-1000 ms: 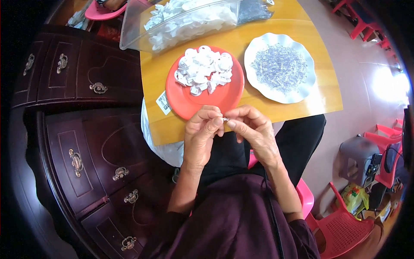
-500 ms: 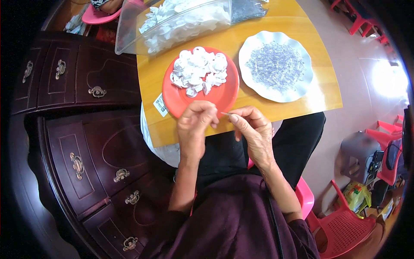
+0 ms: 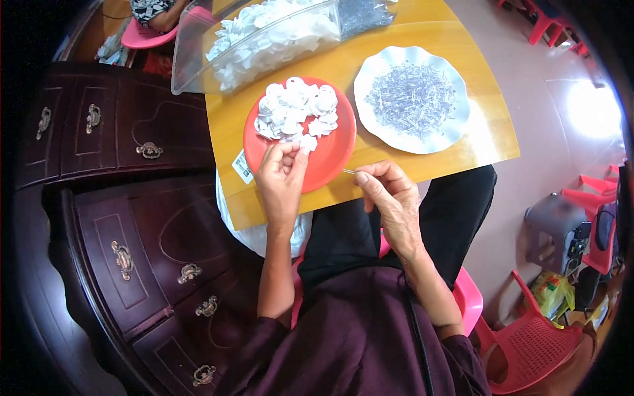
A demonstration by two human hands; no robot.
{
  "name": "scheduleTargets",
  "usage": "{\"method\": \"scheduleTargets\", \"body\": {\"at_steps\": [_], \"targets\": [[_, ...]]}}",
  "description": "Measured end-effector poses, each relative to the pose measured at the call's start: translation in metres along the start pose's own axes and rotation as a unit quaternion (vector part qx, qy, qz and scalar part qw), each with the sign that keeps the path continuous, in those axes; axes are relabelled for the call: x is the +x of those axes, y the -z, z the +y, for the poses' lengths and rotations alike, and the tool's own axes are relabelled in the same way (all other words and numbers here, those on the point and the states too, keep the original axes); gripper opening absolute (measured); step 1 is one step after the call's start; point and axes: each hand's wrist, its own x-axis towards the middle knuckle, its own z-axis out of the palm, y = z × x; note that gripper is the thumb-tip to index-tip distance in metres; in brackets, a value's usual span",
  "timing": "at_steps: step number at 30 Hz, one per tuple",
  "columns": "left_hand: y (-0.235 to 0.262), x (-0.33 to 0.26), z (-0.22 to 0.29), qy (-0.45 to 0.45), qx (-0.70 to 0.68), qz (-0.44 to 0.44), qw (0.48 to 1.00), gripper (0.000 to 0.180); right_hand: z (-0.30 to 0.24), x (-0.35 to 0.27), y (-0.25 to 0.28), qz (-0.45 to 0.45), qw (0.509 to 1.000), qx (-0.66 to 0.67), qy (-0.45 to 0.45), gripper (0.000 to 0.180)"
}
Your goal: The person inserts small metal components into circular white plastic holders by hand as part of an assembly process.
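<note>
My left hand (image 3: 281, 173) reaches onto the near edge of a red plate (image 3: 333, 155), its fingertips pinching a small white flower-shaped piece (image 3: 308, 143) at the edge of a pile of white pieces (image 3: 295, 109). My right hand (image 3: 389, 198) hovers over the yellow table's front edge (image 3: 409, 173), thumb and forefinger closed on a thin silver pin (image 3: 349, 171) that points left toward the red plate. A white scalloped plate (image 3: 370, 79) holding a heap of silver pins (image 3: 411, 100) sits to the right of the red plate.
A clear plastic tub (image 3: 191, 56) full of white pieces stands at the table's back. A dark wooden cabinet with brass handles (image 3: 125, 198) is at my left. Red plastic chairs (image 3: 535, 343) stand at the lower right, and a pink stool (image 3: 142, 36) sits at the top left.
My hands have separated. The left hand moved forward onto the red plate and took hold of a white piece, while the right hand stayed near the table edge with the pin.
</note>
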Motion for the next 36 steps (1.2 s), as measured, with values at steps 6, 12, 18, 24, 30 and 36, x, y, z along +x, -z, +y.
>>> {"method": "scheduleTargets", "body": {"at_steps": [6, 12, 18, 24, 30, 36], "targets": [[0.023, -0.018, 0.015, 0.225, -0.387, -0.052, 0.893, 0.016, 0.004, 0.002, -0.004, -0.015, 0.999, 0.023, 0.023, 0.016], [0.022, -0.029, 0.025, 0.222, -0.439, -0.063, 0.869, 0.019, 0.003, 0.002, -0.012, -0.05, 0.992, -0.065, 0.1, 0.009], [0.016, -0.025, 0.046, 0.219, -0.471, -0.078, 0.851, 0.014, -0.012, 0.003, -0.018, -0.056, 0.976, -0.089, 0.188, 0.011], [0.022, -0.026, 0.031, 0.21, -0.488, -0.148, 0.834, 0.015, -0.013, 0.007, -0.018, -0.15, 0.975, -0.044, 0.161, 0.009], [0.016, -0.028, 0.032, 0.178, -0.455, -0.128, 0.863, 0.028, -0.007, 0.005, -0.015, -0.108, 0.984, -0.04, 0.138, 0.01], [0.022, -0.026, 0.042, 0.162, -0.45, -0.177, 0.86, 0.036, -0.007, 0.006, -0.012, -0.086, 0.983, -0.06, 0.149, 0.011]]}}
